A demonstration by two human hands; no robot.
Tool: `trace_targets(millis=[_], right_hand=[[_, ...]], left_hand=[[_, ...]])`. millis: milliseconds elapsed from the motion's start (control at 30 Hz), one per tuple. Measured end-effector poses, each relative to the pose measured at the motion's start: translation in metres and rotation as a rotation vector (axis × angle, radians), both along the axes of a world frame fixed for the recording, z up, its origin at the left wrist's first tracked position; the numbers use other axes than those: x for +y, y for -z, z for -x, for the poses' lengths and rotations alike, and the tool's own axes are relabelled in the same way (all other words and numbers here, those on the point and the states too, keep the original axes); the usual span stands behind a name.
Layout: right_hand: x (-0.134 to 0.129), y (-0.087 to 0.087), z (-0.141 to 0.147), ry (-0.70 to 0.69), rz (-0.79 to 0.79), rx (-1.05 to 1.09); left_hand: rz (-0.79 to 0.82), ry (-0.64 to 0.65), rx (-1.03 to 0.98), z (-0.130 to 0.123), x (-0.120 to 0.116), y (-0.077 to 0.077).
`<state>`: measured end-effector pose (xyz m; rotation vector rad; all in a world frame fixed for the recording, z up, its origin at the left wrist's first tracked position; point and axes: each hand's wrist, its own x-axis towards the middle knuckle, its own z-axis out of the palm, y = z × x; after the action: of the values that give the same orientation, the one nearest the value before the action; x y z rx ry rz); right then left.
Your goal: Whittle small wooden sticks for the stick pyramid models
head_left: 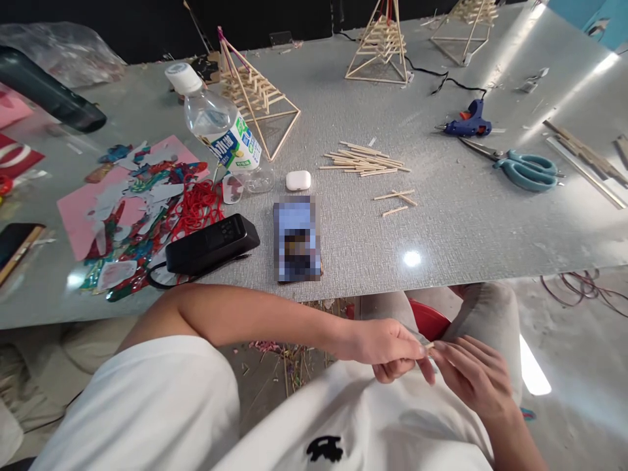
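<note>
Over my lap, just off the table's front edge, my two hands meet fingertip to fingertip. My left hand (385, 347) is closed, its thumb and forefinger pinching one end of a short pale wooden stick (430, 346). Against the other end press the thumb and fingers of my right hand (473, 373), also closed in a pinch. Most of the stick is hidden by the fingers. On the table beyond lie a pile of thin wooden sticks (366, 159) and a few loose sticks (395, 196) nearer to me.
Stick pyramids (377, 49) stand at the back. A glue gun (468, 121) and blue-handled scissors (527, 170) lie right. A phone (297, 239), white earbud case (298, 180), bottle (220, 131), black power strip (210, 243) and red string (199, 208) occupy the left and middle.
</note>
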<state>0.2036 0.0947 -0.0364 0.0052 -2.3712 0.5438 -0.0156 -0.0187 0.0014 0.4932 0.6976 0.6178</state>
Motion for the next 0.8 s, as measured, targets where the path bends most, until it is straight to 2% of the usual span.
trace_targets(millis=[233,433,667,800], right_hand=[[-0.001,0.0,-0.013,-0.029,-0.191,-0.002],[-0.001,0.001,-0.015,-0.023,-0.266,0.035],[-0.002,-0.007,-0.006,-0.024,-0.357,0.059],[-0.004,-0.011,-0.001,-0.023,-0.364,0.058]], left_hand=[[0.066,0.075,-0.055,0.004,0.002,-0.002],[0.115,0.097,-0.142,0.003,0.004,0.003],[0.136,0.136,-0.196,0.007,0.006,-0.011],[0.144,0.148,-0.167,0.008,0.006,-0.012]])
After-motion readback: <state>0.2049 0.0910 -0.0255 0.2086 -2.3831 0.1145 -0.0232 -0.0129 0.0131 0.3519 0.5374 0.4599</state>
